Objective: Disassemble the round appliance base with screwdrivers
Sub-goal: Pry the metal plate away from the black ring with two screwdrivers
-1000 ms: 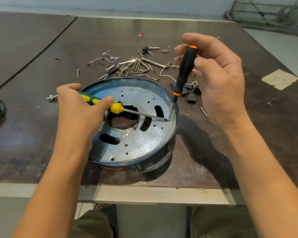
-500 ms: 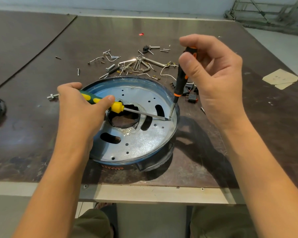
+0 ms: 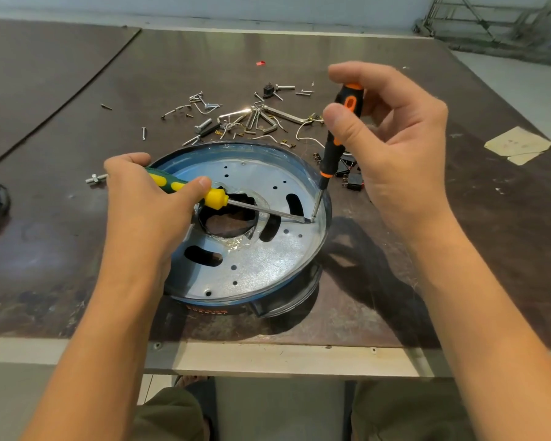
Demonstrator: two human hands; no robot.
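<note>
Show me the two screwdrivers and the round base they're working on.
yellow screwdriver [image 3: 216, 197]: head view, on the yellow collar of its handle.
orange screwdriver [image 3: 330, 160]: head view, on the black lower handle.
base [image 3: 261, 262]: head view, on the bare metal plate.

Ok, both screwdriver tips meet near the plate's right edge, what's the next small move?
Probably turn the black-orange screwdriver with the right hand while the left hand braces the yellow-green screwdriver: both tips touch one spot on the metal plate, likely a fastener.
</note>
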